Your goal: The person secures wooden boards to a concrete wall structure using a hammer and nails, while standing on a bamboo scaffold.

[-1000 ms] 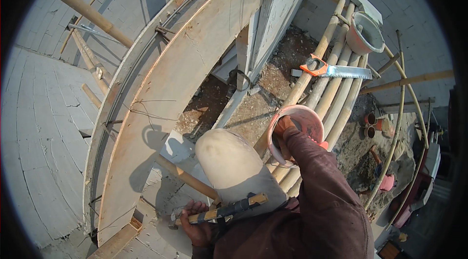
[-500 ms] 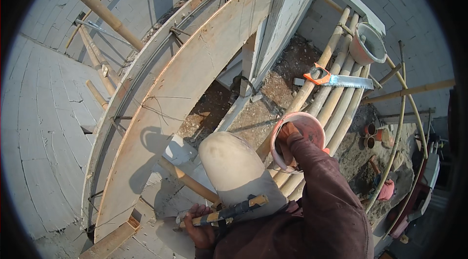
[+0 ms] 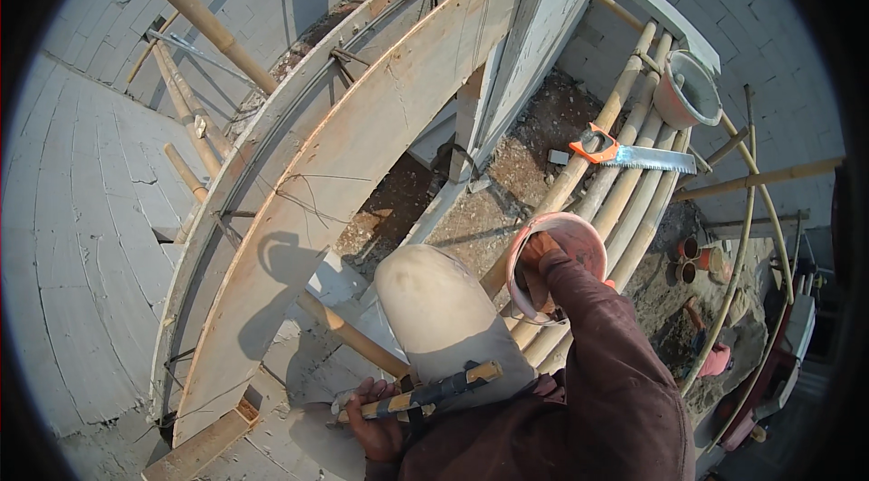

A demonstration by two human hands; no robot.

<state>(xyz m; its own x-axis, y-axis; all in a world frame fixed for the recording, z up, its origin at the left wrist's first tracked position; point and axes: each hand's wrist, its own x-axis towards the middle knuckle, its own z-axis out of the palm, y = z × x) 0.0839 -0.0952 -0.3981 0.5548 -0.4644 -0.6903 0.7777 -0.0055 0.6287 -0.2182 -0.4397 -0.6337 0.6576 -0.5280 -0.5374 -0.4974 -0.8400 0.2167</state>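
My left hand [image 3: 377, 427] is closed around one end of a tool with a wooden handle [image 3: 434, 393] wrapped in dark tape. A greyish end sticks out beside the fingers, and the tool's exact kind is unclear. It lies across the front of my body near my knee, covered in light trousers [image 3: 453, 309]. My right hand [image 3: 539, 255] reaches down inside a pinkish bucket [image 3: 584, 241] standing on bamboo poles. Shadow and the bucket's rim hide its fingertips and whatever they touch.
A hand saw [image 3: 644, 158] with an orange handle lies across the bamboo poles [image 3: 625, 196]. Beyond it stands a second bucket [image 3: 686, 90]. A curved formwork board [image 3: 362, 137] with wires arches across the left. Lower down at right, another person [image 3: 715, 359] is beside sand.
The view has shifted slightly, moving the scene a little right and down. My right hand stays inside the bucket, and my left keeps its grip on the taped tool.
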